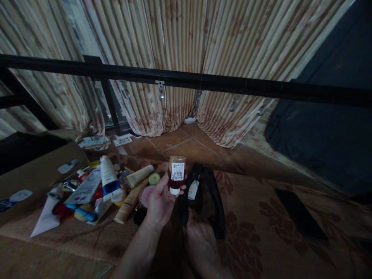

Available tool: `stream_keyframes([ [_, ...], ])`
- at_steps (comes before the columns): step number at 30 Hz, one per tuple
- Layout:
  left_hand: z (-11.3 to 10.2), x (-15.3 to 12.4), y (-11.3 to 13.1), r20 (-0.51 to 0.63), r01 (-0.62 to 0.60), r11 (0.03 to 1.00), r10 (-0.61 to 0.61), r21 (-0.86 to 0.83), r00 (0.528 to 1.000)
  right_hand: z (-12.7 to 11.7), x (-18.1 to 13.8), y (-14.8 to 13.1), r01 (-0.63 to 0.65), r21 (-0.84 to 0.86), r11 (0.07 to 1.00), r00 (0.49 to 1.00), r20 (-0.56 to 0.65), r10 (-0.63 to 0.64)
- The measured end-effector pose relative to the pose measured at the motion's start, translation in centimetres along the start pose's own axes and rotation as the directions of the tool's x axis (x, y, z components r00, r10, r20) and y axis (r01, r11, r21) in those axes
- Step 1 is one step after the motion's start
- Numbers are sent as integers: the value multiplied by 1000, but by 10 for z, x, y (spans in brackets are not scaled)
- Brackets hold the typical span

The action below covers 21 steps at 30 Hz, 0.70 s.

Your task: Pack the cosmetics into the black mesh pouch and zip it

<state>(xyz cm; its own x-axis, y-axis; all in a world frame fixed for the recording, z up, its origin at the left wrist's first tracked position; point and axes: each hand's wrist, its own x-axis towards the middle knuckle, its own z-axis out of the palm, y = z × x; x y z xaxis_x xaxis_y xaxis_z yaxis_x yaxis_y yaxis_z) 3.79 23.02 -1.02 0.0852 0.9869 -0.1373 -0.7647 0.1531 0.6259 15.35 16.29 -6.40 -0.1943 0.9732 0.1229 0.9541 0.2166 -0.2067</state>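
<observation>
A small clear bottle [177, 172] of dark red liquid, with a printed white label and its white cap pointing down, is held in my left hand [161, 205]. My right hand [200, 236] is closed at the near edge of a black zip bag [216, 201], whose top gapes; some of its fingers are hidden. Inside the bag shows a white-labelled item [193, 190]. Left of my left hand lie a pink round compact [146, 196], a beige tube [132, 201], a green-lidded round jar [154, 178] and a white-and-blue tube [109, 178].
Several more cosmetics are heaped at left, against a cardboard box [37, 174]. A dark phone-like slab [300, 213] rests on the patterned cloth [250, 232] at right. Beyond are paper slips [123, 140], a black rail [180, 76] and striped curtains [174, 38].
</observation>
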Motion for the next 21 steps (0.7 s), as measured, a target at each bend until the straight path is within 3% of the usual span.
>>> stream_keyframes([
  [21,0,-1,-5,53,9,999,-7,-46,999,-4,0,-1,51,16,999,997,-61,-50],
])
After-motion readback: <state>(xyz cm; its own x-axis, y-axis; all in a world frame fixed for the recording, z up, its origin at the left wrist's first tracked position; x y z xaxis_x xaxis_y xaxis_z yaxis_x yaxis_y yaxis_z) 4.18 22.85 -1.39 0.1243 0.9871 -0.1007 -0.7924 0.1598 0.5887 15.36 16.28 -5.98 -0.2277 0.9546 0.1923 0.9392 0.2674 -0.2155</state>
